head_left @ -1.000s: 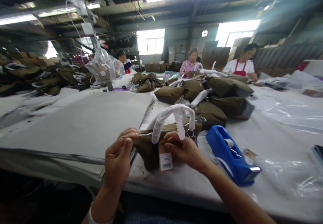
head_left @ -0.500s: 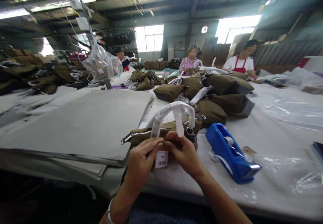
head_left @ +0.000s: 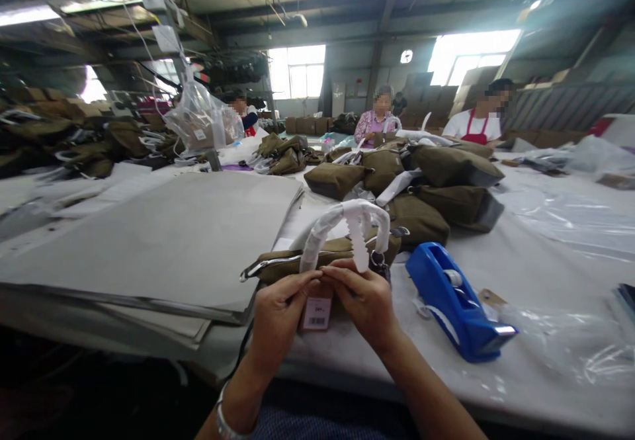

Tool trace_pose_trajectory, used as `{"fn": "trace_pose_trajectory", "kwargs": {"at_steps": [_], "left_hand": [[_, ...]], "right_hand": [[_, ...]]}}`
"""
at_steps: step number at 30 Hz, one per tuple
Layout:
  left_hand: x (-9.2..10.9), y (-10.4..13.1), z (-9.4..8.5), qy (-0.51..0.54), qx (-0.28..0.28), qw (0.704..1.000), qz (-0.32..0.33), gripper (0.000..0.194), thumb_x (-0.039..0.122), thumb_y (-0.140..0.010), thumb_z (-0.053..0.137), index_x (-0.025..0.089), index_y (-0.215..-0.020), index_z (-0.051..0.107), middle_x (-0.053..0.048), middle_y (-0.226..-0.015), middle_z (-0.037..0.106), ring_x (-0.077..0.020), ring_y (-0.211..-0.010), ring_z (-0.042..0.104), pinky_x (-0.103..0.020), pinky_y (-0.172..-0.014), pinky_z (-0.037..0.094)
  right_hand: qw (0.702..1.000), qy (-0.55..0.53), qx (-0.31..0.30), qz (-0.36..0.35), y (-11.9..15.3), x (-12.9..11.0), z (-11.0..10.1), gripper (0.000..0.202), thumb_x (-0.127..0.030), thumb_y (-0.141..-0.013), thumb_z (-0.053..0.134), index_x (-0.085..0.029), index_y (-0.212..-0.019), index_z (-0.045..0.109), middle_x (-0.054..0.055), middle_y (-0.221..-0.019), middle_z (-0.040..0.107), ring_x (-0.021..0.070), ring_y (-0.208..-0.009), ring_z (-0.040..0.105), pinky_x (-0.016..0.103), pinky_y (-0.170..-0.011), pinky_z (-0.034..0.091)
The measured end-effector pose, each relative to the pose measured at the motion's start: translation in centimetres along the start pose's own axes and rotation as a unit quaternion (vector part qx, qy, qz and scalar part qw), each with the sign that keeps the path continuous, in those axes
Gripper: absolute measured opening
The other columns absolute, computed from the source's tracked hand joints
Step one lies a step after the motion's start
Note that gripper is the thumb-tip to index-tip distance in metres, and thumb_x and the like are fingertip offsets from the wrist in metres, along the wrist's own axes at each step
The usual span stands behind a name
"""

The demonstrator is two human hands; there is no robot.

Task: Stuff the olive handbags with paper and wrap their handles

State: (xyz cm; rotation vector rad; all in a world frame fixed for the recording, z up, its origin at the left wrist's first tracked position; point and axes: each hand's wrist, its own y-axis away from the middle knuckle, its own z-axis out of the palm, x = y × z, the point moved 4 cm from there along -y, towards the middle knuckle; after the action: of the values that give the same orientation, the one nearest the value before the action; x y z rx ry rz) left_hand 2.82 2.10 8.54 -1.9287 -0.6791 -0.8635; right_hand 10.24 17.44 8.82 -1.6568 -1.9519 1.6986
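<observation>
Both our left hand (head_left: 276, 314) and right hand (head_left: 364, 301) pinch the tag (head_left: 317, 311) on the bag (head_left: 322, 258), which lies lengthwise along the table's (head_left: 520, 261) near edge.

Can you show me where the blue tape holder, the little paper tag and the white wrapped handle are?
blue tape holder (head_left: 449, 298), head view, on its sloping blue side.
paper tag (head_left: 316, 312), head view, on its printed face.
white wrapped handle (head_left: 347, 213), head view, on the top of its arch.

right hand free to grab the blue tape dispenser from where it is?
Probably yes: the blue tape dispenser lies just beside the right hand, bare table between; but that hand is busy at the olive bag tag.
</observation>
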Motion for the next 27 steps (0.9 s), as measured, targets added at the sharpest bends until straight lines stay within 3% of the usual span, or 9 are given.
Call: {"fn": "trace_pose_trajectory", "kwargs": {"at_steps": [3, 7, 10, 13, 17, 21, 24, 27], "left_hand": [[-0.2, 0.0, 0.1, 0.002, 0.005, 1.000, -0.016, 0.019, 0.027, -0.092, 0.067, 0.028, -0.107, 0.080, -0.002, -0.103, 0.080, -0.0217, -0.090, 0.076, -0.029, -0.082, 0.060], [0.2, 0.0, 0.2, -0.005, 0.007, 1.000, 0.003, 0.021, 0.026, -0.096, 0.062, 0.028, -0.109, 0.078, -0.001, -0.107, 0.078, -0.0187, -0.099, 0.073, -0.026, -0.091, 0.056], [0.8, 0.0, 0.2, -0.018, 0.016, 0.999, 0.024, 0.023, 0.026, -0.097, 0.060, 0.029, -0.112, 0.077, -0.002, -0.108, 0.074, -0.0174, -0.101, 0.069, -0.025, -0.091, 0.054], [1.3, -0.1, -0.1, -0.031, 0.043, 0.998, 0.037, 0.023, 0.026, -0.098, 0.059, 0.028, -0.112, 0.077, -0.004, -0.103, 0.068, -0.0178, -0.098, 0.066, -0.025, -0.088, 0.053], [1.6, -0.4, -0.2, -0.016, 0.030, 0.999, 0.034, 0.024, 0.025, -0.099, 0.056, 0.026, -0.112, 0.076, -0.005, -0.100, 0.068, -0.0177, -0.096, 0.065, -0.025, -0.087, 0.052], [1.4, -0.6, -0.4, 0.003, 0.028, 0.999, 0.024, 0.022, 0.025, -0.097, 0.060, 0.026, -0.110, 0.077, -0.004, -0.098, 0.071, -0.0182, -0.094, 0.066, -0.025, -0.084, 0.053], [1.1, -0.4, -0.6, 0.017, 0.031, 0.999, 0.014, 0.020, 0.024, -0.096, 0.063, 0.027, -0.109, 0.077, -0.002, -0.099, 0.072, -0.0161, -0.087, 0.066, -0.024, -0.081, 0.054], [0.7, -0.2, -0.5, 0.026, 0.013, 1.000, 0.009, 0.027, 0.017, -0.097, 0.057, 0.028, -0.115, 0.074, -0.001, -0.100, 0.070, -0.0125, -0.078, 0.064, -0.023, -0.076, 0.054]], "right_hand": [[0.999, 0.028, 0.025, -0.013, 0.1, 0.1, 0.3, 0.018, -0.019, -0.097, 0.060, -0.024, -0.106, 0.075, 0.006, -0.098, 0.076, 0.0180, -0.088, 0.072, 0.029, -0.082, 0.058], [0.992, 0.093, 0.078, -0.023, 0.4, -0.2, 0.1, 0.020, -0.018, -0.095, 0.061, -0.028, -0.107, 0.075, 0.007, -0.107, 0.075, 0.0245, -0.100, 0.069, 0.041, -0.095, 0.053], [0.991, 0.086, 0.099, -0.011, 0.3, -0.7, -0.2, 0.018, -0.019, -0.095, 0.061, -0.027, -0.104, 0.074, 0.007, -0.110, 0.074, 0.0244, -0.103, 0.067, 0.040, -0.095, 0.052], [0.997, 0.019, 0.071, 0.028, -0.1, -1.1, 0.0, 0.016, -0.022, -0.098, 0.057, -0.026, -0.100, 0.072, 0.006, -0.102, 0.074, 0.0215, -0.097, 0.068, 0.034, -0.088, 0.055], [0.989, -0.078, 0.035, 0.119, -0.6, -0.7, 0.5, 0.008, -0.026, -0.094, 0.063, -0.024, -0.095, 0.071, 0.003, -0.091, 0.074, 0.0182, -0.084, 0.069, 0.029, -0.079, 0.055], [0.944, -0.205, 0.032, 0.258, -0.4, 0.8, 1.3, 0.012, -0.032, -0.084, 0.076, -0.023, -0.093, 0.073, 0.002, -0.089, 0.075, 0.0173, -0.079, 0.070, 0.027, -0.075, 0.056], [0.912, -0.281, 0.015, 0.297, -0.2, 1.4, 1.9, 0.018, -0.033, -0.080, 0.079, -0.023, -0.095, 0.075, 0.002, -0.096, 0.076, 0.0184, -0.087, 0.070, 0.028, -0.081, 0.056], [0.906, -0.286, 0.001, 0.311, -0.2, 1.6, 2.2, 0.020, -0.037, -0.081, 0.078, -0.021, -0.094, 0.076, 0.002, -0.090, 0.076, 0.0165, -0.080, 0.068, 0.026, -0.073, 0.054]]}}
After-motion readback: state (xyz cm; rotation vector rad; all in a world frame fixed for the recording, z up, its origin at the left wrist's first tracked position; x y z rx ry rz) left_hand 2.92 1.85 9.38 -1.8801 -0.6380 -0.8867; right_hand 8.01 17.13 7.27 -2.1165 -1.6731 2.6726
